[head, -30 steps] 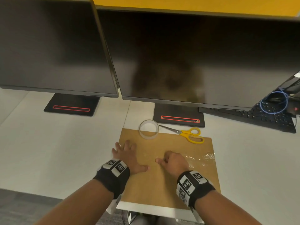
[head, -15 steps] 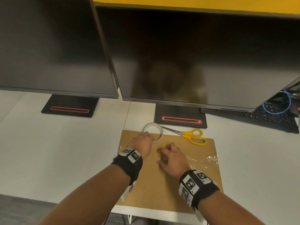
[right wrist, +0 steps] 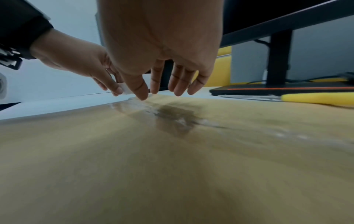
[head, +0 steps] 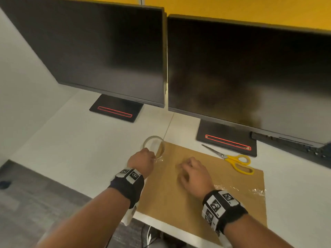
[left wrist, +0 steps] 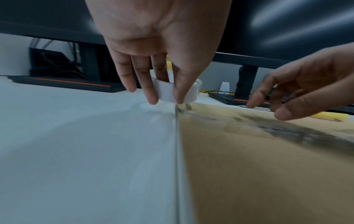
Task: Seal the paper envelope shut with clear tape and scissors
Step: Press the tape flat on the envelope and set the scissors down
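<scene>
The brown paper envelope [head: 197, 190] lies flat on the white desk, with a wrinkled strip of clear tape [head: 240, 189] stuck across its right part. My left hand [head: 143, 159] pinches the clear tape roll [head: 153, 146] at the envelope's far left corner; in the left wrist view thumb and fingers clamp the roll's white band [left wrist: 166, 92]. My right hand [head: 192, 173] hovers just above the middle of the envelope [right wrist: 172, 151], fingers [right wrist: 178, 84] loosely spread and pointing down, holding nothing. The yellow-handled scissors [head: 239, 162] lie shut on the envelope's far right edge.
Two dark monitors [head: 107, 51] stand close behind on black bases [head: 226, 140], the right one just beyond the scissors. A black keyboard [head: 295, 144] sits at far right. The desk's front edge [head: 161, 221] runs under the envelope, which overhangs it.
My left hand left its flat rest on the envelope, reached forward and took hold of the tape roll, shifting it toward the envelope's left corner. The right hand stayed over the envelope.
</scene>
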{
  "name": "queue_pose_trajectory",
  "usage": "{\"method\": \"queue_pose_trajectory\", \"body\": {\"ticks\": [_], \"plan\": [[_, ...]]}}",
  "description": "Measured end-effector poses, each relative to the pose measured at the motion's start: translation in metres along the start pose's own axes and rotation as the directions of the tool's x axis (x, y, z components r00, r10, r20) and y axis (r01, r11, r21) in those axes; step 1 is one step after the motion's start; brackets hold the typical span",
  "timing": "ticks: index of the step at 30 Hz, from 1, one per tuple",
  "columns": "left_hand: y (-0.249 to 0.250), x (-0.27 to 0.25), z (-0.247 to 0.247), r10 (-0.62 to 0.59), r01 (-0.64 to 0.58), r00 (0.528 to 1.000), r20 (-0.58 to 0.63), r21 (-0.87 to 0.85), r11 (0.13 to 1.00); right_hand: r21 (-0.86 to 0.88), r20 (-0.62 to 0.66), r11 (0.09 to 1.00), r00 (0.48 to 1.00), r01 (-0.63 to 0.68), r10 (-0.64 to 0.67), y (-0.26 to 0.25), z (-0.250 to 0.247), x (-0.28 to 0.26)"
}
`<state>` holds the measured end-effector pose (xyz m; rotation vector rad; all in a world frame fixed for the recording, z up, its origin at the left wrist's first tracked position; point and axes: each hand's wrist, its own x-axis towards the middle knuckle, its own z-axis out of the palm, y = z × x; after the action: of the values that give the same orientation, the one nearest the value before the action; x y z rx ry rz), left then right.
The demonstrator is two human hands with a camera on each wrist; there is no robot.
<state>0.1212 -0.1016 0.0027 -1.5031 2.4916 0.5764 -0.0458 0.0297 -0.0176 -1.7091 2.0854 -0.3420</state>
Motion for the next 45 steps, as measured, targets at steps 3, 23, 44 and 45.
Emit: {"method": "queue_pose_trajectory", "body": {"ticks": [3,23,44,45], "plan": [[-0.018,-0.012,0.003,-0.057,0.057,0.998,-0.015,0.015,0.998,-0.050,0.070,0.991,0.991,0.122,-0.118,-0.015,0.006,0.013],[0.024,-0.041,0.009,0.117,-0.104,0.988,-0.097,0.124,0.987,-0.034,0.261,0.999,0.965,0.014,-0.005,-0.018,0.007,0.020],[0.151,-0.023,0.091,0.362,-0.473,0.851,0.380,0.256,0.843,-0.159,0.023,0.899,0.909,-0.409,0.417,0.130,-0.069,-0.034],[0.150,-0.023,0.093,0.361,-0.473,0.852,0.379,0.262,0.841,-0.159,0.035,0.899,0.907,-0.409,0.419,0.134,-0.068,-0.031]]}}
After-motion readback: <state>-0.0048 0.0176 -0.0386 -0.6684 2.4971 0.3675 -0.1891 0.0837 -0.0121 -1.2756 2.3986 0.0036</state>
